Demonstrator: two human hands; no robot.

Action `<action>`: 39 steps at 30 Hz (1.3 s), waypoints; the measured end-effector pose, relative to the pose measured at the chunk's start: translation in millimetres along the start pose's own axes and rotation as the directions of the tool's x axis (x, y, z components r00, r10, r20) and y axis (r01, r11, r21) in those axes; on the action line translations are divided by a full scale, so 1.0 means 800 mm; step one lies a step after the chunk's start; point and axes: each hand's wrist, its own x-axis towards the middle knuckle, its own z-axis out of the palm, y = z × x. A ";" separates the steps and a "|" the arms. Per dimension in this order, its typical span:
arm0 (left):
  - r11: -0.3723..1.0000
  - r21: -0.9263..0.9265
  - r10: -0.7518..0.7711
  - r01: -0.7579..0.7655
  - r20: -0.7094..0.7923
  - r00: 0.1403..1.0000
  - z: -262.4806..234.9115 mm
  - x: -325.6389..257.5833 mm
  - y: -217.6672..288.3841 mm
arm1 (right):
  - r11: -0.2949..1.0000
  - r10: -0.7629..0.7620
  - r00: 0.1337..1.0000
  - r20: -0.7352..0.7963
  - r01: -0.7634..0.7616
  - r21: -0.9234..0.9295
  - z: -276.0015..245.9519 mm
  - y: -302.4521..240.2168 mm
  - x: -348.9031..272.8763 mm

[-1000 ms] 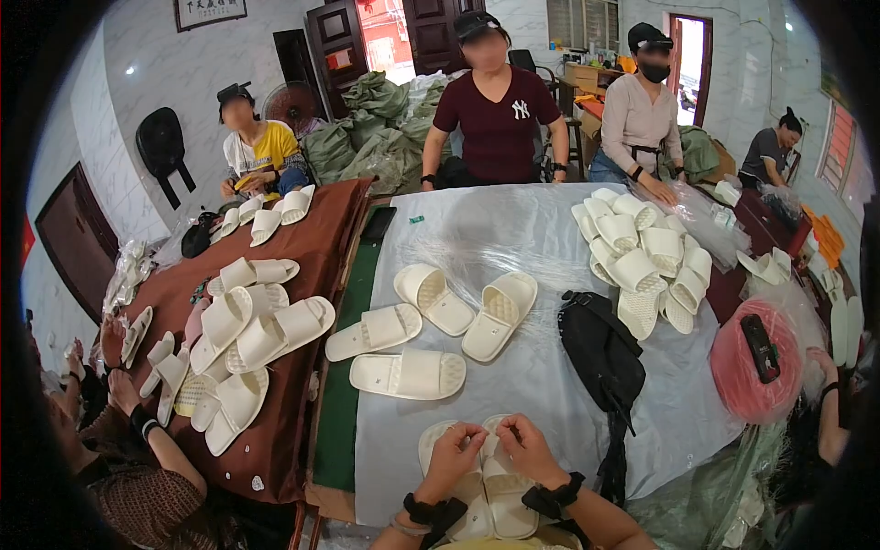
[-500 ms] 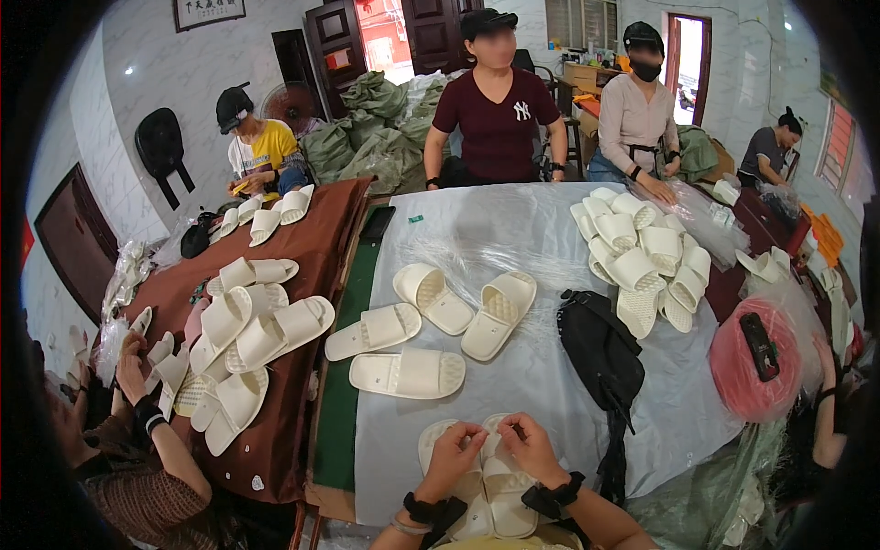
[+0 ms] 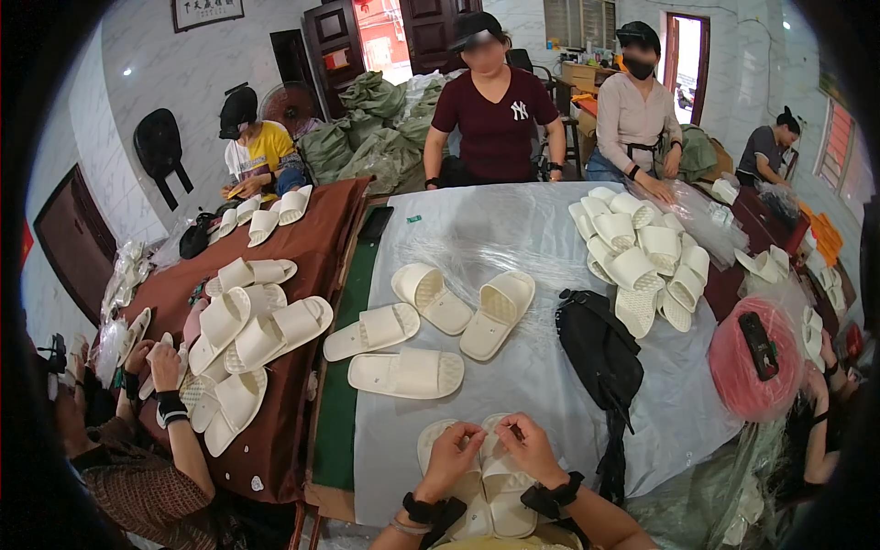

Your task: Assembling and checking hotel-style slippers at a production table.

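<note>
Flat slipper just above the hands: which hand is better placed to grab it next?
Left, probably. The flat slipper lies up and left of the slipper pair; the left hand sits nearest it, while the right hand would have to cross over. Both hands are busy on the pair.

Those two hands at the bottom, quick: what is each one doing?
Left hand: fingers pinched on the pair of cream slippers.
Right hand: pinching the same pair.

Bright, even daylight; fisheye edges bend, darken.
</note>
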 end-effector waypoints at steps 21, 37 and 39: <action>0.998 -0.065 0.013 -0.013 0.003 1.000 0.003 0.001 -0.007 | 0.998 0.053 0.999 -0.013 -0.053 0.018 -0.001 0.001 -0.001; 0.999 -0.030 0.016 -0.015 0.027 1.000 0.002 0.001 -0.008 | 0.999 -0.039 0.999 -0.030 0.038 -0.028 0.001 0.005 0.001; 0.999 -0.031 -0.010 0.011 0.027 1.000 0.000 0.000 -0.002 | 0.999 -0.003 0.998 -0.056 0.005 0.039 0.002 0.006 -0.001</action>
